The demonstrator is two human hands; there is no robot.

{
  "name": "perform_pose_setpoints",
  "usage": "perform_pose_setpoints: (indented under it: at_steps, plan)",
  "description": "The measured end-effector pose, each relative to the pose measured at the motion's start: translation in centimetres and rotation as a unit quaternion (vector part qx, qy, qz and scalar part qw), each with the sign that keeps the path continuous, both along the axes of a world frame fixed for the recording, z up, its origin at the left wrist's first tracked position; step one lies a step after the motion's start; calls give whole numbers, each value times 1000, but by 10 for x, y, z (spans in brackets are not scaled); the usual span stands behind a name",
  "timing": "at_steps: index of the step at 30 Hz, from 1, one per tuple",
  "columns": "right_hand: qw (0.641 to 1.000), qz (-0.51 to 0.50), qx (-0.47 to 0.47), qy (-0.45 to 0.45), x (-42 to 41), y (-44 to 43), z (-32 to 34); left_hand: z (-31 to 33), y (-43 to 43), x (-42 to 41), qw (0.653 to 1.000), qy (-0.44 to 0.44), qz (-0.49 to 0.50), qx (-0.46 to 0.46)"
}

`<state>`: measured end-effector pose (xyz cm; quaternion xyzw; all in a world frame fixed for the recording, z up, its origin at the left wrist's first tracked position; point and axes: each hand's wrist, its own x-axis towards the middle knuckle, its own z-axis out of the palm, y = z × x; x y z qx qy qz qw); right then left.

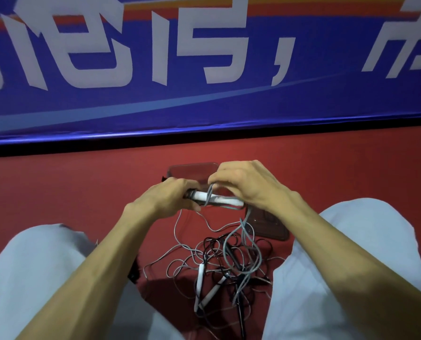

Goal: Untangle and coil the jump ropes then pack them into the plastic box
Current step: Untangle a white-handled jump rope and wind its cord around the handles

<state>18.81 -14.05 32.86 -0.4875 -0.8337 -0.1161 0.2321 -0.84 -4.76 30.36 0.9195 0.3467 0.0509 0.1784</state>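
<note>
Left hand grips white handles | right hand pinches grey cord | I fear the tangle could snag it, loosening wraps

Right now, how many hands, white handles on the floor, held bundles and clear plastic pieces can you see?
Hands: 2, left hand and right hand
White handles on the floor: 2, left handle and slanted handle
Held handle bundle: 1
Clear plastic pieces: 2, far piece and near piece
Total: 7
</note>
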Motion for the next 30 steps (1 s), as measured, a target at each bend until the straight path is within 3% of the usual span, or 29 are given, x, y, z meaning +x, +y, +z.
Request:
perform_pose_setpoints:
  at_steps: [2, 6, 9, 13, 18, 22, 23, 26, 30]
  plan:
    - [1000, -17, 5, 20, 0, 2, -3, 2, -3, -1, 1000, 3, -16, 3]
    - [986, -117, -38, 114, -2, 4, 0, 3, -14, 6, 993, -56, -75, -74]
    - [945, -183, -110, 249, 4, 7, 5, 7, -21, 9, 989, -80, -67, -103]
    - [886, -154, -204, 388, 8, 6, 12, 13, -29, 12, 989, -90, -58, -104]
    - [777, -75, -323, 535, 18, 7, 14, 12, -30, 15, 980, -160, -66, -95]
    - [634, 12, -348, 690, 25, 13, 8, 23, -32, 13, 932, -286, -41, -218]
    - [621, 26, -351, 700, 23, 12, 8, 26, -31, 13, 919, -318, -26, -232]
    - [635, 39, -366, 679, 15, 10, 11, 30, -30, 13, 886, -389, 28, -252]
    - [619, 27, -381, 686, 12, 9, 15, 31, -31, 16, 839, -440, 79, -311]
